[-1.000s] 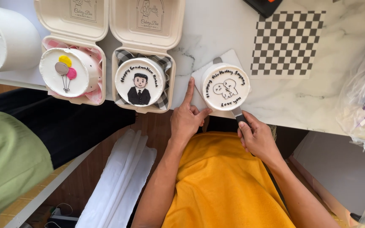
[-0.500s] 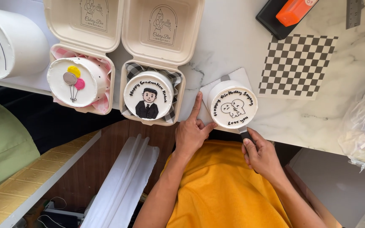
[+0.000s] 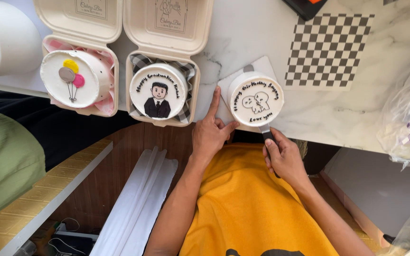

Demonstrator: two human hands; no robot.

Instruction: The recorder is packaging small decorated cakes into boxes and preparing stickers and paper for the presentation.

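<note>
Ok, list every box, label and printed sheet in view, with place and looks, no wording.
Left clamshell box: cream, lid open with printed emblem, pink checked paper, balloon cake inside.
Middle clamshell box: cream, open, printed emblem, black checked paper, suited-figure cake inside.
Checkered sheet: grey and white squares, on the marble top at right.
Plastic bag: clear, crumpled, far right edge.
</note>
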